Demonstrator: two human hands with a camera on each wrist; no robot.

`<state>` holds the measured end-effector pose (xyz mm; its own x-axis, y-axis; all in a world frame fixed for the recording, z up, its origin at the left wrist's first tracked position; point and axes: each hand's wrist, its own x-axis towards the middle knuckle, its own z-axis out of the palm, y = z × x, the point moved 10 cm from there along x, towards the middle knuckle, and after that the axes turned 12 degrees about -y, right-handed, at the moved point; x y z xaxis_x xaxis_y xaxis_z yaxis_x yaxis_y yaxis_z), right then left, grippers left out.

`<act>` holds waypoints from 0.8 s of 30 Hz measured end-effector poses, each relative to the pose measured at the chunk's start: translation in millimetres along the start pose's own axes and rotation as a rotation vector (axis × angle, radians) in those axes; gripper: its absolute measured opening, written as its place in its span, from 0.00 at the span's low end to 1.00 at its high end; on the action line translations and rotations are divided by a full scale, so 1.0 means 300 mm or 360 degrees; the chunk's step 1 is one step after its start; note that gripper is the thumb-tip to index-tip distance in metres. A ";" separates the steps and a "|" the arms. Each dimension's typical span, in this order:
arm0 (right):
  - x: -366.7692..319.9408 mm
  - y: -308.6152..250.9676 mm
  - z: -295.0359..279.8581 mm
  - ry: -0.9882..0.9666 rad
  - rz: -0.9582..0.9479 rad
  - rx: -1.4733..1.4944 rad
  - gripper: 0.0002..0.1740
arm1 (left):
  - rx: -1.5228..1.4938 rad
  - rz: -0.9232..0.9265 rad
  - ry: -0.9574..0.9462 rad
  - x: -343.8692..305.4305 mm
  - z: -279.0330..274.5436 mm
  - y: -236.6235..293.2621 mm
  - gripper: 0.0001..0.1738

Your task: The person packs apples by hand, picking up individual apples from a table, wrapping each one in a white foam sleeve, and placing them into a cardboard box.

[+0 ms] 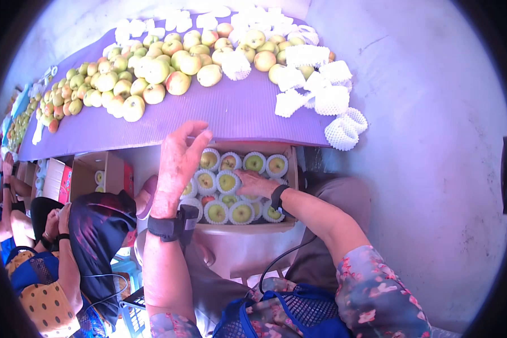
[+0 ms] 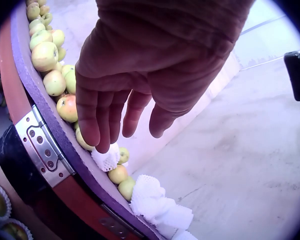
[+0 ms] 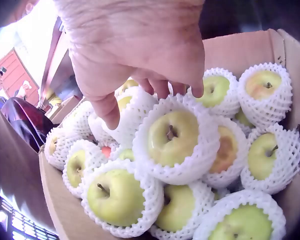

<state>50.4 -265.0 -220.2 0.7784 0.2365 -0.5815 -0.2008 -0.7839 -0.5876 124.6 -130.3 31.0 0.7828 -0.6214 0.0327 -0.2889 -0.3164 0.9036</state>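
Observation:
My left hand (image 1: 181, 155) is raised over the near edge of the purple mat, its fingers loosely bent and holding nothing. In the left wrist view, the fingers (image 2: 105, 112) hang in front of bare apples (image 2: 45, 56) lying on the mat. Inside the cardboard box (image 1: 265, 228), my right hand (image 1: 257, 185) is among apples in white foam nets. Its fingertips reach the far rim of one netted apple (image 3: 174, 137), which sits higher than its neighbours. The thumb stands apart from that apple, on the left, near another foam net (image 3: 135, 107).
A long heap of bare apples (image 1: 152, 70) covers the back of the purple mat (image 1: 236, 112). Empty foam nets (image 1: 332, 100) lie at the mat's right end. To the left are another open box (image 1: 90, 169) and a seated person (image 1: 67, 265). A wall rises at right.

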 end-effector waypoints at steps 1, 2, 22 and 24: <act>0.006 -0.005 0.000 -0.0014 -0.0002 0.0000 0.45 | 0.0009 -0.0006 0.0003 -0.002 -0.003 0.000 0.20; 0.010 -0.004 -0.002 -0.0029 -0.0001 0.0001 0.45 | 0.0014 -0.0013 0.0004 -0.003 -0.002 0.000 0.20; -0.424 -0.503 -0.443 0.0627 -0.0565 -0.0534 0.07 | 0.0091 0.0024 0.0139 0.016 -0.015 -0.045 0.17; -0.478 -0.460 -0.554 0.0910 -0.0338 -0.0610 0.11 | 0.0108 0.0011 0.0122 0.021 -0.006 -0.053 0.17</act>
<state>65.4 -286.1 37.8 0.9881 0.1508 -0.0295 0.1307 -0.9255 -0.3554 135.1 -127.8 17.5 0.8197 -0.5681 0.0740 -0.3294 -0.3616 0.8722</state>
